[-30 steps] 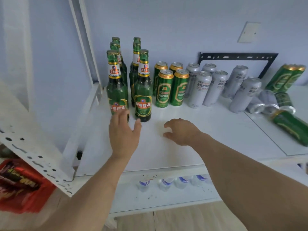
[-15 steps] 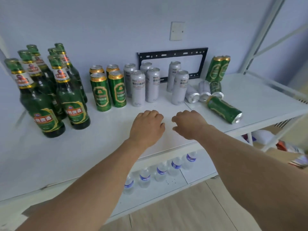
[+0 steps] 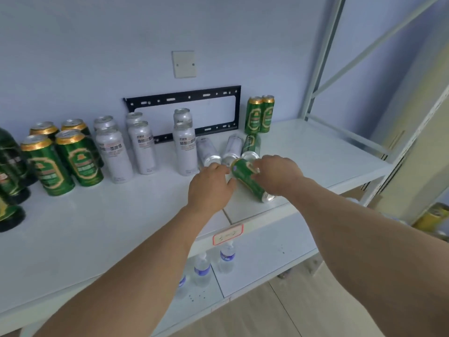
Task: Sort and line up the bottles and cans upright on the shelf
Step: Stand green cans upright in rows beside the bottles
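**Both hands at a fallen green can on the shelf**

A green can (image 3: 247,179) lies on its side near the front edge of the white shelf (image 3: 102,229), its gold-rimmed end pointing toward the camera and to the right. The right hand (image 3: 275,173) curls over the can's upper part, fingers wrapped across its body. The left hand (image 3: 210,187) sits just beside the can's far end, fingers bent and touching it; whether it truly grips the can I cannot tell.

Just behind the hands, three more cans lie tipped over: two silver cans (image 3: 209,152) side by side and a second green one (image 3: 251,144) to their right, all with their ends facing forward. Farther back, by the wall, a pair of green cans (image 3: 259,114) stands upright, touching each other.

To the left, six silver cans (image 3: 114,154) stand upright in pairs, front and back. Beyond them four green cans (image 3: 77,159) with gold tops stand in a block. Dark green bottles (image 3: 11,171) are cut off at the left edge.

A black metal bracket (image 3: 184,98) leans against the wall behind the silver cans. Water bottles (image 3: 227,257) stand on the lower shelf.
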